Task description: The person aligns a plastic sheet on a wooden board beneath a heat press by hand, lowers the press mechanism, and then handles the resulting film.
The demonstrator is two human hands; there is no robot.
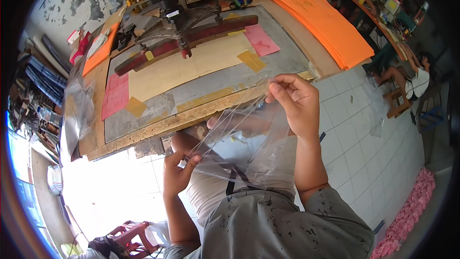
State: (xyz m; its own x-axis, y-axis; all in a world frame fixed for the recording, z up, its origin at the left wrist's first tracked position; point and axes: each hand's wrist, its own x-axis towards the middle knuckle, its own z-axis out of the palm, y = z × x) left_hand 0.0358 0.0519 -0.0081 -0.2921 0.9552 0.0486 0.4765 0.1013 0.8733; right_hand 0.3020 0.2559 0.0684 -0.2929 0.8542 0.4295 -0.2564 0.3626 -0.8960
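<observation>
A clear plastic sheet (254, 148) hangs slack between my two hands, above my lap and just in front of the table's near edge. My right hand (296, 98) pinches its upper right corner between thumb and fingertips, higher than the other hand. Lower down, my left hand (179, 170) grips the opposite edge with thumb and fingers. Whether the plastic is a single sheet or a bag I cannot tell. Beyond it stands a press with a long red bar (191, 41), resting over a cream sheet (191, 64) taped on a grey metal plate (177, 98).
Stacked orange sheets (321, 26) lie on the table's right side. More clear plastic (76, 115) drapes over the left edge. A pink stool (136, 240) stands on the floor at lower left. Two other people are at the far right, one beside a wooden stool (397, 103).
</observation>
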